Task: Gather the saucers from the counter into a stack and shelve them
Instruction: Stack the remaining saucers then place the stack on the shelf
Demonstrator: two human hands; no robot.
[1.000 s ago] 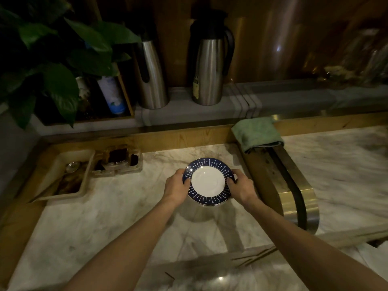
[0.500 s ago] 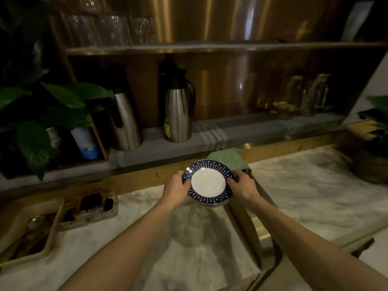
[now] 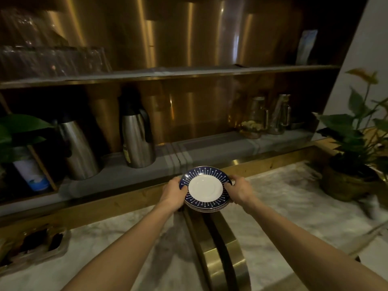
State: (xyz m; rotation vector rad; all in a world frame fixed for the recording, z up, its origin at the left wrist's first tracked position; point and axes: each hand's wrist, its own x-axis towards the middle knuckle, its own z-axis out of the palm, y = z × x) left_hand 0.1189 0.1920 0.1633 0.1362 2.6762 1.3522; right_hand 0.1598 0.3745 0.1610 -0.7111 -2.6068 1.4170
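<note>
Head view | left hand [image 3: 173,193], right hand [image 3: 239,190] clasp saucer stack [image 3: 205,189] | lower saucers mostly hidden

I see two bare forearms entering from the near edge of the view, one at near left, one at near right. No sleeve covers either forearm up to the frame edge. My left hand [image 3: 173,193] and right hand [image 3: 239,191] are bare. I see no glove, ring, watch or wrist strap.
</note>
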